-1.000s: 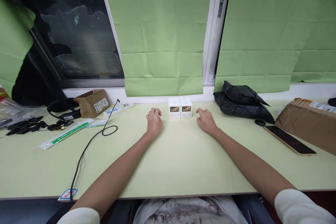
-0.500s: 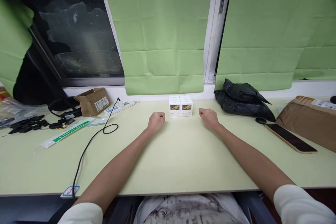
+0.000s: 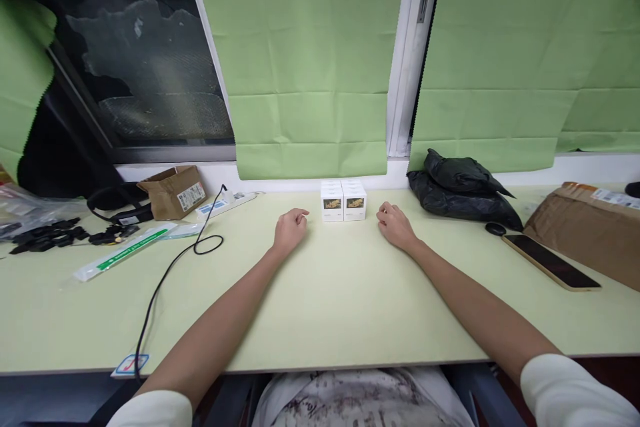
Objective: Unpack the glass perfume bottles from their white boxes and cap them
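My left hand (image 3: pixel 289 229) rests on the pale green table (image 3: pixel 330 300), fingers loosely curled inward with nothing in them. My right hand (image 3: pixel 395 224) lies the same way, curled and holding nothing. Between the two hands, a little farther back, stands a block of small white boxes (image 3: pixel 343 200) with dark pictures on their fronts, set side by side and stacked. Neither hand touches the boxes; each lies a short gap to one side of them.
A black bag (image 3: pixel 463 192) and a phone (image 3: pixel 550 261) lie at the right, with a brown parcel (image 3: pixel 585 230) beyond. At the left are a black cable (image 3: pixel 165 273), a small cardboard box (image 3: pixel 174 191), a power strip (image 3: pixel 225 204) and black parts (image 3: pixel 47 237).
Both hands lay with fingers down a second ago, clenched into tight fists half a second ago, and have now loosened into a soft curl. The left hand slid slightly left.
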